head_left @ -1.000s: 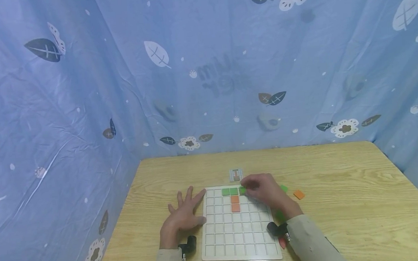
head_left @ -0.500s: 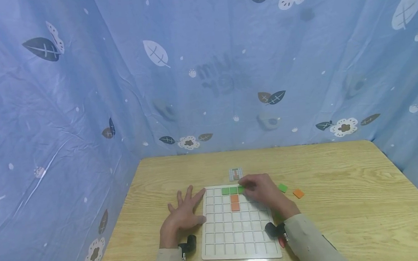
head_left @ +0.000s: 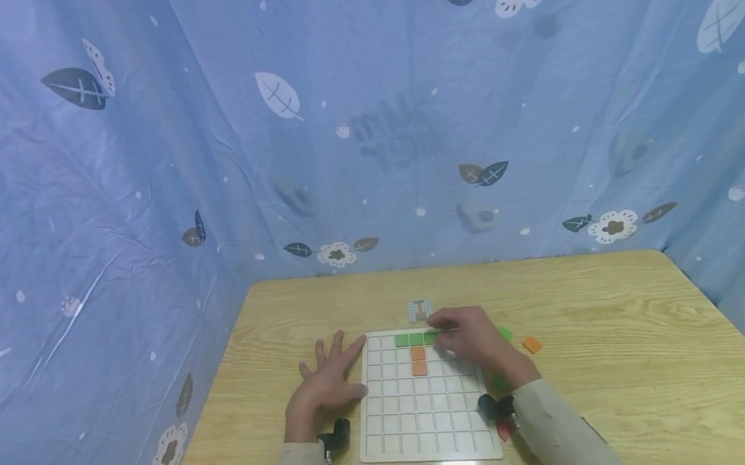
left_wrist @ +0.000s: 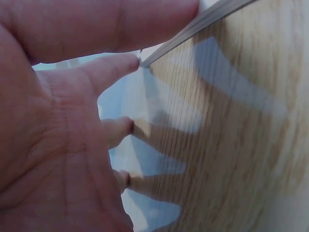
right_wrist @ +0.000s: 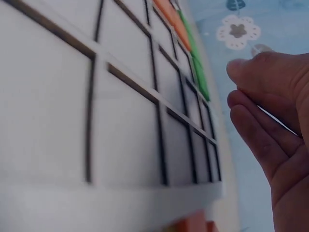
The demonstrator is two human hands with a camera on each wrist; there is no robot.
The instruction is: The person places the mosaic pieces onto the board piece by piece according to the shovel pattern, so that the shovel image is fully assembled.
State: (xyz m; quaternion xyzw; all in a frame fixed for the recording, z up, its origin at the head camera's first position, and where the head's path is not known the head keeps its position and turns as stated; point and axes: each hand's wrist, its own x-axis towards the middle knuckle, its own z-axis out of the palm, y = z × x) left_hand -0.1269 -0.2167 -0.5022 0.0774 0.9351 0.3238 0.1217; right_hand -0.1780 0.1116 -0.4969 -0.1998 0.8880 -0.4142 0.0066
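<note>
A white gridded board (head_left: 408,424) lies on the table in the head view. Three green tiles (head_left: 416,339) fill neighbouring squares of its top row, and two orange tiles (head_left: 419,367) run downward below the middle one. My left hand (head_left: 327,383) is spread at the board's left side, thumb and forefinger touching its edge. Over the upper right of the board is my right hand (head_left: 471,337), its fingertips beside the rightmost green tile, part of which they hide. In the right wrist view no tile shows between the right fingers (right_wrist: 260,140).
A small patterned card (head_left: 419,310) lies behind the board. To the right are a loose orange tile (head_left: 532,344), green tiles (head_left: 505,333) partly behind the right arm, and a red piece (head_left: 503,430). A blue curtain (head_left: 355,155) surrounds the wooden table (head_left: 623,359).
The rightmost green tile, slightly askew one second ago, now lies in line with the other two. My right fingers have shifted slightly at it. The left hand has stayed put.
</note>
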